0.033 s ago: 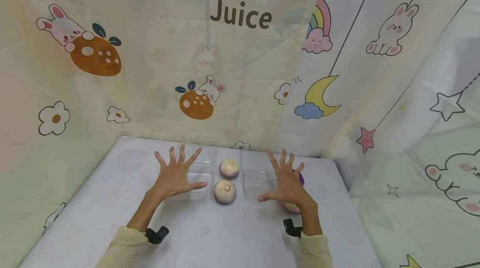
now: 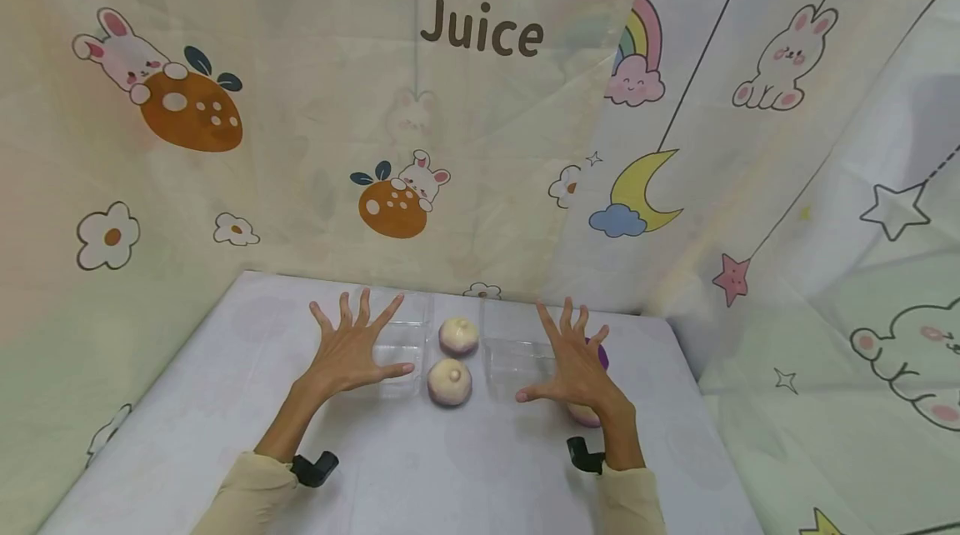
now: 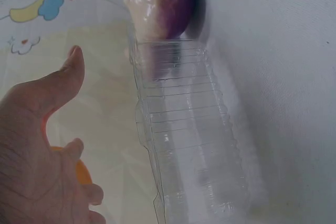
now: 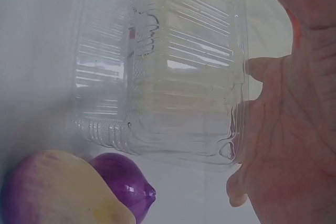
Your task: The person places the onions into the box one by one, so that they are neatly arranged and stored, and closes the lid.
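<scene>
As left hand (image 2: 348, 356) and right hand (image 2: 579, 364) splay wide, empty, pale bulbs (image 2: 450, 385) separate clear boxes (image 2: 401, 339).
Table (image 2: 450, 468) spans lower centre.

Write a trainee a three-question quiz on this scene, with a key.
1. Fill in: in the head view, two turnips sit between two clear plastic ____.
2. True or false: the left hand is holding a turnip.
3. Pick one: in the head view, the right hand is A) in a fist, B) spread wide, C) pointing with one finger.

Key: 1. boxes; 2. false; 3. B
</scene>
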Demonstrator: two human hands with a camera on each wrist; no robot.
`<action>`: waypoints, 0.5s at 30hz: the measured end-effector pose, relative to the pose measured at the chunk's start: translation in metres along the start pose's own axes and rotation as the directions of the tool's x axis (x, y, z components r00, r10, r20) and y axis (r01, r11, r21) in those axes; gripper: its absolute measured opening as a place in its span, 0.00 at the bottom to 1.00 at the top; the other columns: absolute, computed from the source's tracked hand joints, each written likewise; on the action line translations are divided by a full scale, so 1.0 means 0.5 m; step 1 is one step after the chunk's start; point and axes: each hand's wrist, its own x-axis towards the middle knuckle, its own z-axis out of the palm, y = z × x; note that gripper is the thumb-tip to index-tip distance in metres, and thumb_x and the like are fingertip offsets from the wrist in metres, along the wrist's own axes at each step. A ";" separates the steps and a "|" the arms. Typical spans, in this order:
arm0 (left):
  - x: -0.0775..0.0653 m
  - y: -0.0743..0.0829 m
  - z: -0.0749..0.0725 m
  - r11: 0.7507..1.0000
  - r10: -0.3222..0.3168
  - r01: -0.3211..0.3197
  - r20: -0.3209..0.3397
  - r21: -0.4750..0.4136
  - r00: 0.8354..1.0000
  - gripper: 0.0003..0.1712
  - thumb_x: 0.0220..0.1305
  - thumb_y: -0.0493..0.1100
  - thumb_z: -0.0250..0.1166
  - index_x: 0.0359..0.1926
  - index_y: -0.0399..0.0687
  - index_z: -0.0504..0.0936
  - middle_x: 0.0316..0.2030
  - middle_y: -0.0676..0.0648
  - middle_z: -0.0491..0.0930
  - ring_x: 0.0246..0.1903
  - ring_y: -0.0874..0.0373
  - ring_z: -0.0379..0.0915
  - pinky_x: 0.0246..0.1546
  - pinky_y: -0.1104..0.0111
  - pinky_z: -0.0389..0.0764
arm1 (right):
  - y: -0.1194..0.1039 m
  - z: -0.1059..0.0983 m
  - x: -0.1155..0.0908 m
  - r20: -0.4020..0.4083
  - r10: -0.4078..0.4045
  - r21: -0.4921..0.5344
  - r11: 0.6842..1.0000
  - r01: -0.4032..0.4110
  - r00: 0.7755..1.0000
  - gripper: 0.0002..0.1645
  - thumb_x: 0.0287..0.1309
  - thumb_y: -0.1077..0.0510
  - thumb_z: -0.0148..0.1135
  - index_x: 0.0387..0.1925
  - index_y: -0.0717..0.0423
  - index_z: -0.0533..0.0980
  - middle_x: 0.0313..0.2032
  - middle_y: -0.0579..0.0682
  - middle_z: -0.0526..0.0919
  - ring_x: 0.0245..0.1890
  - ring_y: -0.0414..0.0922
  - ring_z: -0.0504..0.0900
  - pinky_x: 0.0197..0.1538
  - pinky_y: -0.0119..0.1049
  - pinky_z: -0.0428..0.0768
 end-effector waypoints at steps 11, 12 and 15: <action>-0.004 0.042 -0.011 0.998 -0.026 0.023 -0.043 -0.057 0.999 0.63 0.64 0.76 0.69 0.89 0.63 0.51 0.84 0.24 0.51 0.81 0.16 0.47 0.73 0.12 0.40 | 0.022 -0.008 -0.022 -0.082 0.024 0.071 0.997 -0.018 0.996 0.85 0.38 0.25 0.86 0.89 0.46 0.50 0.85 0.76 0.42 0.83 0.84 0.40 0.73 0.93 0.39; -0.004 0.050 -0.013 0.996 -0.037 0.032 -0.054 -0.089 0.998 0.60 0.67 0.74 0.68 0.89 0.63 0.50 0.85 0.26 0.51 0.82 0.18 0.48 0.74 0.14 0.42 | 0.025 -0.011 -0.025 -0.084 0.035 0.091 0.995 -0.027 0.996 0.83 0.40 0.25 0.85 0.89 0.46 0.50 0.86 0.74 0.42 0.84 0.82 0.41 0.74 0.91 0.39; -0.004 0.071 -0.019 0.979 -0.079 0.055 -0.120 -0.196 0.990 0.51 0.75 0.66 0.66 0.88 0.60 0.54 0.78 0.27 0.68 0.74 0.23 0.69 0.72 0.21 0.64 | 0.034 -0.020 -0.036 -0.091 0.067 0.163 0.985 -0.052 0.994 0.76 0.47 0.30 0.84 0.88 0.46 0.53 0.87 0.70 0.45 0.86 0.78 0.41 0.78 0.87 0.37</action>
